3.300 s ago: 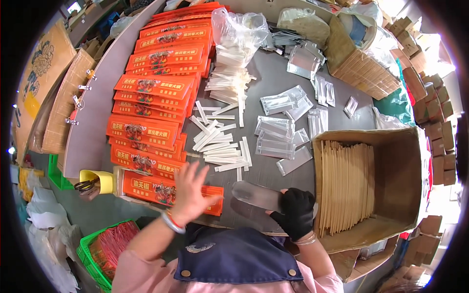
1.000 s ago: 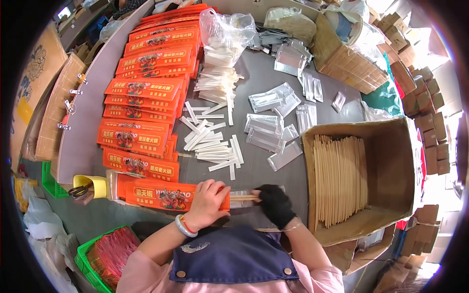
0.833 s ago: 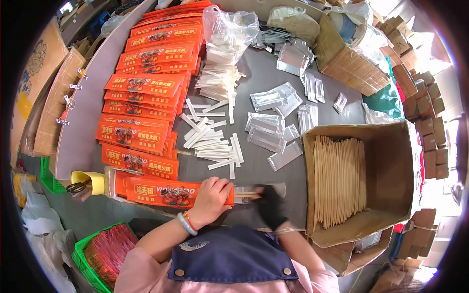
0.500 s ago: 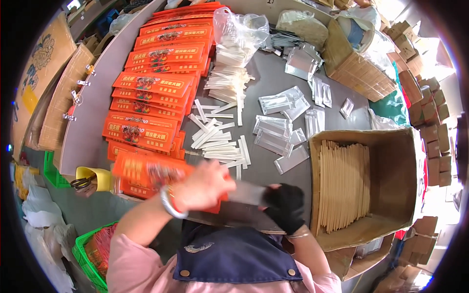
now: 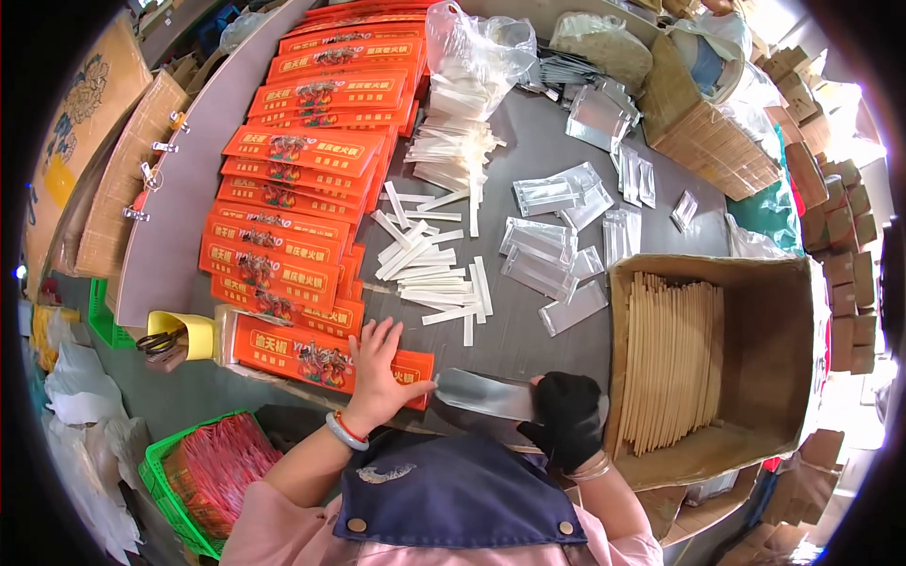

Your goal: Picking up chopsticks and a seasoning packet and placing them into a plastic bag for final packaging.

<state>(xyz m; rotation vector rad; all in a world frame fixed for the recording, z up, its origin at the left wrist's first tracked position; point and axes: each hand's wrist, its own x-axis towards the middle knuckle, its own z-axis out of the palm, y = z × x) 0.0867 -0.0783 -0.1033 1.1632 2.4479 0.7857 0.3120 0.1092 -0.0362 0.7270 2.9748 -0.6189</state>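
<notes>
My left hand (image 5: 377,377) lies with spread fingers on a red printed paper sleeve (image 5: 288,351) at the table's front edge. Its thumb points toward the near end of a clear plastic packet (image 5: 486,394); whether they touch I cannot tell. My right hand (image 5: 570,421), in a black fingerless glove, is closed on the packet's right end. Other red sleeves (image 5: 274,269) lie overlapped in a long stack at the left. Beyond my hands are loose white paper-wrapped strips (image 5: 434,283) and several flat clear packets (image 5: 543,250).
At the right an open cardboard box (image 5: 764,349) holds a row of wooden chopsticks (image 5: 670,363). A yellow holder (image 5: 193,337) with scissors (image 5: 160,344) sits at the left edge, above a green crate (image 5: 156,472). A clear plastic bag (image 5: 477,57) lies at the back.
The red sleeve that was blurred in my left hand now lies flat at the front of the stack. My left fingers have spread out. The right hand still holds the packet.
</notes>
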